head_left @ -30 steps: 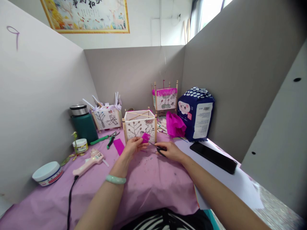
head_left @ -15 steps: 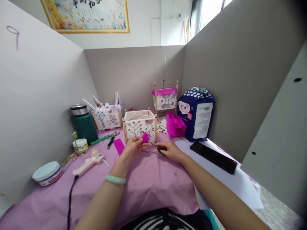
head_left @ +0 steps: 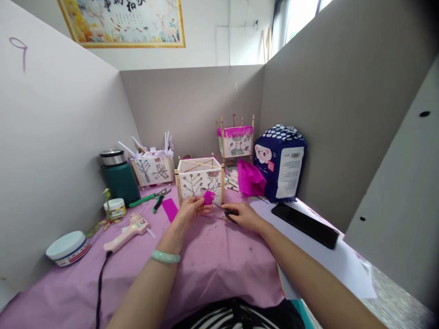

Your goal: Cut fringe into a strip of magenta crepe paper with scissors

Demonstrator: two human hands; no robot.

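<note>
Scrap of magenta crepe paper (head_left: 208, 197), pinched in the left hand (head_left: 191, 213), just in front of the near panel of a square paper lantern (head_left: 200, 179) with a wooden-stick frame and ink-drawn trees. Left hand nearly closed on the scrap, its lower edge hidden by the fingers; jade bangle (head_left: 165, 256) on the wrist. Right hand (head_left: 243, 217) curled around small black scissors (head_left: 227, 213), the blades angled left, their tips just beside the scrap. Contact between blades and paper, and how far the blades stand open, too small to make out; scissor handles mostly hidden by the fingers.

Both hands above a lilac cloth (head_left: 222, 269) spread over the worktop. Left of the hands: magenta paper strip (head_left: 169, 209), green-handled pliers (head_left: 147, 198), pink glue gun (head_left: 126, 233) with black cord, green flask (head_left: 118, 179), white tub (head_left: 67, 248). Behind the lantern: fringed paper lantern (head_left: 236, 142), crumpled magenta crepe paper (head_left: 251, 178), navy polka-dot bag (head_left: 280, 163). Far right: black phone (head_left: 304, 225) on white paper (head_left: 329, 260).
</note>
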